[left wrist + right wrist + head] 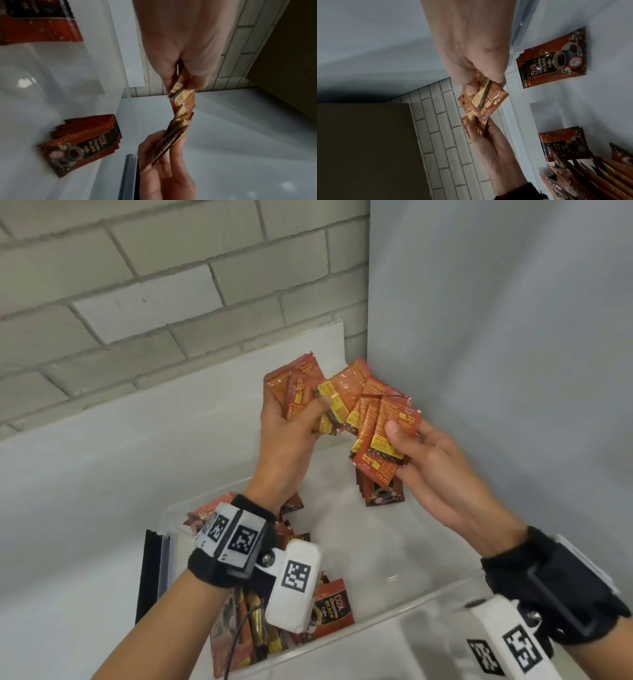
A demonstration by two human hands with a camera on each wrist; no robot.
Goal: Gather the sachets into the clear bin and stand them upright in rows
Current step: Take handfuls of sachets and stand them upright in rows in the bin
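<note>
Both forearms reach forward and up, each wrist wrapped in a black band with a white tagged mount. The left hand (286, 419) is raised with its back toward the head camera, thumb and fingers curled in a grip. The right hand (431, 460) sits beside it (palm turned upward), thumb pinching down.

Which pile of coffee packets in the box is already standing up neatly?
The small stack of sachets at the far end of the clear bin, below the right hand. It stands tidy and upright; the sachets nearer the left wrist lie jumbled.
</note>
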